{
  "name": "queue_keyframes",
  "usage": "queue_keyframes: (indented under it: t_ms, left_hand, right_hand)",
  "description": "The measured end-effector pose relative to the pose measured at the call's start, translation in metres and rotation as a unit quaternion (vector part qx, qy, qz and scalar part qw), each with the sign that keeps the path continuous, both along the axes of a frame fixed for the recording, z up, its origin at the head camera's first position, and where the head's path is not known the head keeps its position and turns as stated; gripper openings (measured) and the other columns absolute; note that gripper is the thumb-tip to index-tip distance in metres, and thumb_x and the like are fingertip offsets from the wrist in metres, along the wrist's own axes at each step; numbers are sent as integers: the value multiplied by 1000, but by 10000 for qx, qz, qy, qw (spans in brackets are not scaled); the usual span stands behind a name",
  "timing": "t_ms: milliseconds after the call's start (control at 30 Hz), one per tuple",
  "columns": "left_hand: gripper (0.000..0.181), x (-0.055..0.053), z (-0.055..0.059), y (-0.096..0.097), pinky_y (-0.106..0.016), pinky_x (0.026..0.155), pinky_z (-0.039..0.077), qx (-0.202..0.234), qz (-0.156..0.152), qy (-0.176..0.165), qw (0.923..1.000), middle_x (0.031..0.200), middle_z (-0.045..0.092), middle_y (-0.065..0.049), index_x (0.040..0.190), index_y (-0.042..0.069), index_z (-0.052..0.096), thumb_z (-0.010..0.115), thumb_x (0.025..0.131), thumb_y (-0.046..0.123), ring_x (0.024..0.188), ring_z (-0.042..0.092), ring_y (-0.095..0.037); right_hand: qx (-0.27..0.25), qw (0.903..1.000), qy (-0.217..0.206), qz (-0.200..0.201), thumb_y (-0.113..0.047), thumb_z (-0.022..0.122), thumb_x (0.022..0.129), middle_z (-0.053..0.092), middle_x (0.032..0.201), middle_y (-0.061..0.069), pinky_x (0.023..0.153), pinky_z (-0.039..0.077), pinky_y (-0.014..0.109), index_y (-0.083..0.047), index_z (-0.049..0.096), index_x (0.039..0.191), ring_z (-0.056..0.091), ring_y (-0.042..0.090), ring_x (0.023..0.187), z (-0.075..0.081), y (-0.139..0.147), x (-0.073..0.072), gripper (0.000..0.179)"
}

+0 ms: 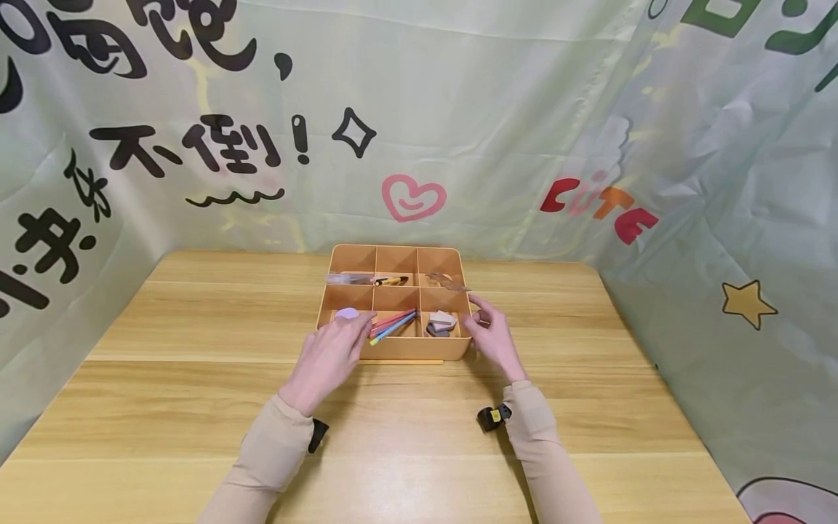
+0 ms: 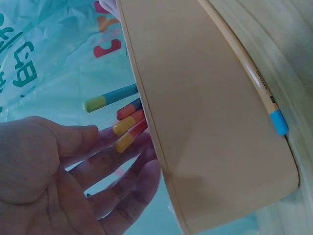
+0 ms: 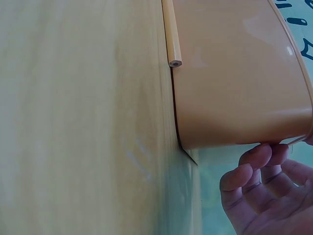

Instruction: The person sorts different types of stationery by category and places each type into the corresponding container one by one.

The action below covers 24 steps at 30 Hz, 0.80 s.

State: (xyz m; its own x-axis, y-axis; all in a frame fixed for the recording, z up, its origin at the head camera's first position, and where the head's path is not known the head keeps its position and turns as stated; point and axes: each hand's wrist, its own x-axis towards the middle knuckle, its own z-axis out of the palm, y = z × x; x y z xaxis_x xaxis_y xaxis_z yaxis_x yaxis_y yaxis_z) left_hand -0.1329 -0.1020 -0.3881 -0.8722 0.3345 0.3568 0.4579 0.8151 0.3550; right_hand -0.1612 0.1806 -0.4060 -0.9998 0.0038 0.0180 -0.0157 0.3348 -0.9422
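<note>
An orange six-compartment organizer box (image 1: 406, 349) stands at the back of the wooden table. My left hand (image 1: 330, 356) reaches over its front left rim, fingers loosely spread. In the left wrist view, my thumb and fingers are around the ends of several colored pencils (image 2: 128, 138), which lean out over the box's rim; the thumb is apart from them. My right hand (image 1: 495, 340) is at the box's right side. In the right wrist view, its bent fingertips (image 3: 257, 155) touch the outer wall near the rim. A light wooden pencil (image 1: 406, 362) lies along the box's front base.
Gray and white erasers (image 1: 441, 322) lie in the front right compartment, a purple item (image 1: 347, 313) in the front left. Pens (image 1: 390, 280) rest across the back dividers. A translucent brown item (image 1: 447, 281) is at the back right. A printed cloth (image 1: 491, 145) hangs behind the table.
</note>
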Motion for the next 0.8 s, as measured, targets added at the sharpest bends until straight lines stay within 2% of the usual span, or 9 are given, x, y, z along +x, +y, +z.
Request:
queue_keyframes:
  t_ms: [67, 133, 233, 300, 400, 533, 633, 700, 800]
  left_hand:
    - [28, 0, 1, 1, -37, 53, 52, 78, -15, 196, 9998, 100, 77, -2, 128, 13, 68, 55, 104, 19, 90, 70, -23]
    - [28, 1, 3, 2, -42, 68, 60, 178, -116, 388, 9990, 110, 77, -4, 127, 11, 69, 57, 103, 18, 103, 69, -24]
    - [25, 5, 9, 5, -40, 82, 60, 414, -552, 564, 9960, 112, 77, -5, 122, 8, 72, 60, 101, 15, 100, 69, -21]
    - [22, 9, 15, 8, -36, 84, 60, 466, -1013, 436, 9928, 109, 77, -6, 118, 6, 73, 61, 100, 14, 95, 70, -18]
    - [21, 17, 22, 12, -33, 84, 60, 353, -1840, -147, 9822, 104, 78, -5, 114, 5, 74, 59, 101, 14, 90, 70, -13]
    - [26, 24, 24, 14, -37, 96, 58, -1, -2479, -1262, 9605, 115, 76, -8, 120, 4, 71, 55, 104, 17, 105, 72, -18]
    - [34, 30, 22, 13, -43, 107, 52, -298, -2526, -2060, 9449, 131, 69, -13, 131, 0, 63, 54, 105, 19, 123, 65, -26]
    - [40, 34, 21, 13, -47, 112, 46, -500, -2411, -2492, 9366, 140, 63, -16, 137, -2, 58, 53, 105, 21, 132, 59, -31]
    - [45, 36, 17, 13, -50, 117, 40, -733, -2134, -2797, 9332, 147, 55, -19, 141, -2, 53, 56, 103, 22, 139, 51, -35]
  right_hand:
    - [19, 10000, -17, -18, 1, 56, 97, 58, 79, 18, 46, 43, 19, 10, 42, 147, 51, 9, 51, 0, 0, 0, 53]
    - [25, 10000, -29, -27, 0, 56, 97, 58, 79, 19, 46, 43, 19, 10, 42, 147, 52, 10, 51, 0, 0, 0, 53]
    - [29, 10000, -36, -34, 0, 56, 97, 58, 78, 15, 47, 43, 19, 10, 42, 147, 52, 11, 52, 1, 0, 0, 53]
    - [28, 10000, -33, -36, 0, 56, 97, 58, 77, 14, 47, 44, 20, 10, 42, 147, 52, 11, 53, 1, 0, 0, 53]
    - [37, 10000, -31, -38, 0, 56, 97, 56, 75, 7, 47, 44, 20, 10, 42, 147, 52, 12, 53, 2, 0, 0, 53]
    - [51, 10000, -43, -36, 1, 56, 97, 56, 75, 7, 48, 44, 20, 10, 41, 147, 52, 12, 54, 2, -1, 1, 53]
    - [61, 10000, -53, -15, 1, 55, 97, 57, 78, 12, 48, 44, 19, 11, 41, 147, 52, 10, 53, 2, -1, 1, 53]
    - [55, 10000, -54, -19, 1, 56, 97, 57, 78, 12, 49, 45, 19, 11, 41, 147, 52, 9, 53, 3, -1, 2, 53]
    - [66, 10000, -34, -27, 1, 56, 97, 56, 76, 8, 50, 46, 19, 11, 41, 147, 53, 9, 53, 3, -1, 2, 53]
